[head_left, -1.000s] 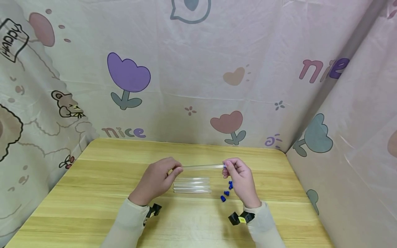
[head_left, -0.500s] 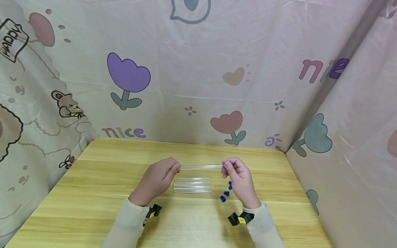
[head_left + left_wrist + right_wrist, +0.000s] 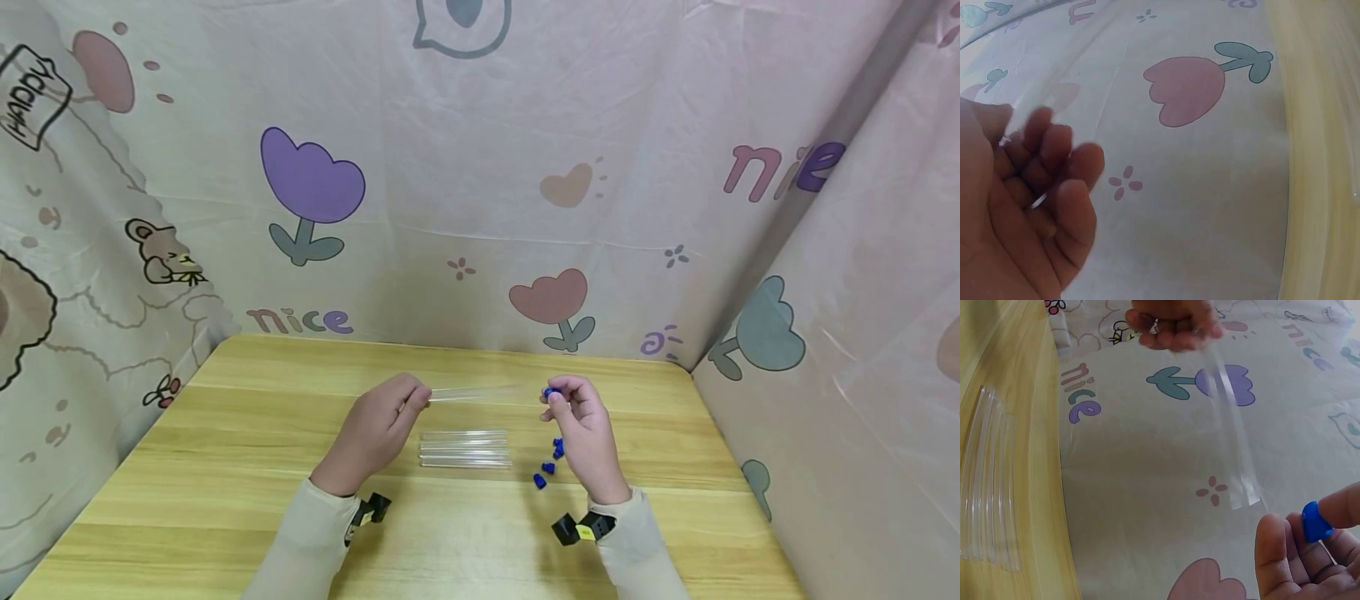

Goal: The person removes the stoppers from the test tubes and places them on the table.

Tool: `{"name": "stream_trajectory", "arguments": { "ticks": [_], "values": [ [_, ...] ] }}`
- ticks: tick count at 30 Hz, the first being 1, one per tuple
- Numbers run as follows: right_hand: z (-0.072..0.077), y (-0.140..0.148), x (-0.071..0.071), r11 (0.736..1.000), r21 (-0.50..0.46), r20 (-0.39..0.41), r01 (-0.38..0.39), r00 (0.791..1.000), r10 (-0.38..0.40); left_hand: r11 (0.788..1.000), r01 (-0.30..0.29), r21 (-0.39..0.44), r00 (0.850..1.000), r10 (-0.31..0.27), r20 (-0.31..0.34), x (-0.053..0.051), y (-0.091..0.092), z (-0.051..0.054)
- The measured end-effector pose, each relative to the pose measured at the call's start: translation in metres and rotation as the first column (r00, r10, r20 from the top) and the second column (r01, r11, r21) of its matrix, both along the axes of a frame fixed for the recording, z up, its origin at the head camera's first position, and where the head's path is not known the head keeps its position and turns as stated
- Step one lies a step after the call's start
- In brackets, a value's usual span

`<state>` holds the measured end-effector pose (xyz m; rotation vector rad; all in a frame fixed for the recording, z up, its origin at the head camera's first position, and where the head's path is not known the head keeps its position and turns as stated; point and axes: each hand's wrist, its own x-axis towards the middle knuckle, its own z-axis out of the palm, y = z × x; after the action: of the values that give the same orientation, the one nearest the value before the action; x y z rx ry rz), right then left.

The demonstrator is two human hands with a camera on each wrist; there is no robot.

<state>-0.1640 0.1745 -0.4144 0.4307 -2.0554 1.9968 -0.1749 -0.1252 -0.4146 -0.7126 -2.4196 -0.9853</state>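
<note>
My left hand (image 3: 381,425) grips one end of a clear test tube (image 3: 472,394), held roughly level above the table. Its free end points right and looks open in the right wrist view. Between thumb and fingers, my right hand (image 3: 588,433) pinches a small blue cap (image 3: 1314,523), a short way apart from that free end. In the left wrist view the curled left fingers (image 3: 1075,212) hide most of the tube. Below the hands, several clear tubes (image 3: 465,450) lie side by side. More small blue caps (image 3: 549,468) are scattered beside the right hand.
A wooden table (image 3: 187,467) carries everything. Its far edge meets a printed cloth backdrop (image 3: 450,208), which also closes off both sides. Each wrist wears a small black camera (image 3: 566,529).
Earlier the blue cap was at the tube's right end. Now tube and cap are apart, the tube having moved left and slightly up. The tubes and caps on the table stay put.
</note>
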Motion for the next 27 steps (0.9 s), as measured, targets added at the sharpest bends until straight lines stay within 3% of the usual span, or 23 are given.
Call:
{"name": "stream_trajectory", "arguments": {
  "ticks": [3, 6, 9, 13, 17, 21, 27],
  "values": [
    [0.0, 0.0, 0.0, 1.0, 0.004, 0.003, -0.003, 1.0, 0.003, 0.999, -0.048, -0.01, 0.997, 0.049, 0.054, -0.003, -0.001, -0.003],
    [0.0, -0.001, -0.001, 1.0, 0.018, 0.007, -0.01, 1.0, 0.01, 0.995, -0.097, -0.026, 0.986, 0.1, 0.137, -0.01, -0.002, -0.012],
    [-0.001, -0.001, -0.001, 0.999, 0.034, 0.015, -0.01, 1.0, 0.009, 0.991, -0.132, -0.033, 0.963, 0.136, 0.234, -0.017, -0.003, -0.023],
    [-0.003, -0.001, -0.003, 0.999, 0.044, 0.031, -0.003, 1.0, 0.002, 0.985, -0.162, -0.056, 0.921, 0.172, 0.349, -0.025, -0.004, -0.039],
    [-0.004, 0.0, -0.004, 0.998, 0.062, 0.05, 0.004, 0.999, -0.007, 0.98, -0.172, -0.097, 0.893, 0.197, 0.404, -0.034, -0.006, -0.056],
    [-0.006, 0.0, -0.005, 0.997, 0.082, 0.064, 0.007, 0.998, -0.012, 0.98, -0.166, -0.109, 0.888, 0.197, 0.416, -0.041, -0.007, -0.067],
    [-0.008, 0.001, -0.007, 0.995, 0.096, 0.064, 0.015, 0.998, -0.021, 0.976, -0.154, -0.154, 0.896, 0.204, 0.395, -0.049, -0.004, -0.075]
  ]
}}
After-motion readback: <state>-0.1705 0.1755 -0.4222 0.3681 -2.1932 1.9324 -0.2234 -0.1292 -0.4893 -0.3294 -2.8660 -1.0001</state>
